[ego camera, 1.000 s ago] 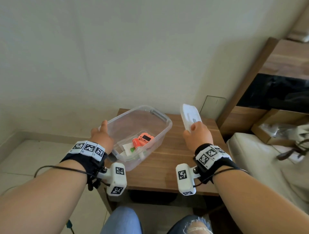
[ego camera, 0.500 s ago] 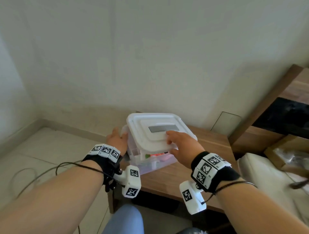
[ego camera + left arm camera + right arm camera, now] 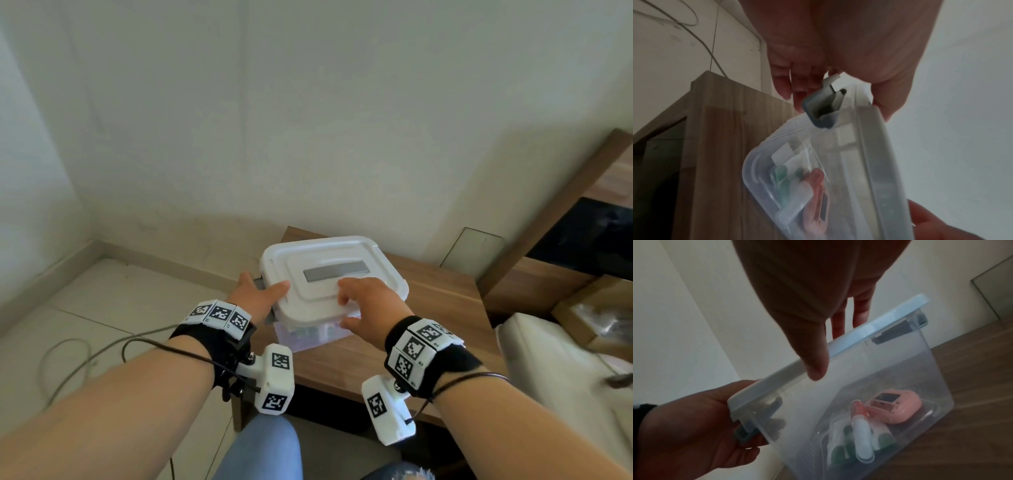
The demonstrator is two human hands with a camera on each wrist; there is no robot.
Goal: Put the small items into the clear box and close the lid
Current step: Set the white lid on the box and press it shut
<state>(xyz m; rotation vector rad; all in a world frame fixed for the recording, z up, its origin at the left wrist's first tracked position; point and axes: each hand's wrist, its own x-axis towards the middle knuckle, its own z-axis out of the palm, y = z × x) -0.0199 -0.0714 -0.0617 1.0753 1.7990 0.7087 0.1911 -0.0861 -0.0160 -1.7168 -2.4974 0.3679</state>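
The clear box [image 3: 308,337] stands on the wooden table [image 3: 442,308] with its white lid [image 3: 329,263] lying on top. My left hand [image 3: 265,286] grips the box's left end, thumb on the lid and fingers curled by the grey latch [image 3: 822,107]. My right hand [image 3: 352,305] lies over the lid's near edge, fingers straight on top and thumb against the rim. Through the wall I see a pink device [image 3: 896,407], a white and pink tube [image 3: 861,431] and green-capped pieces [image 3: 838,452]. A second grey latch [image 3: 898,331] hangs at the right end.
A grey cable [image 3: 68,359] loops on the tiled floor at the left. A white cushion [image 3: 555,359] and a cardboard box [image 3: 582,318] sit right of the table, under a wooden headboard [image 3: 548,219]. My knee in jeans [image 3: 260,448] is below the table's front edge.
A second ago the box stood uncovered and my right hand held the lid upright. The lid came down onto the box, and my left thumb has moved onto its top.
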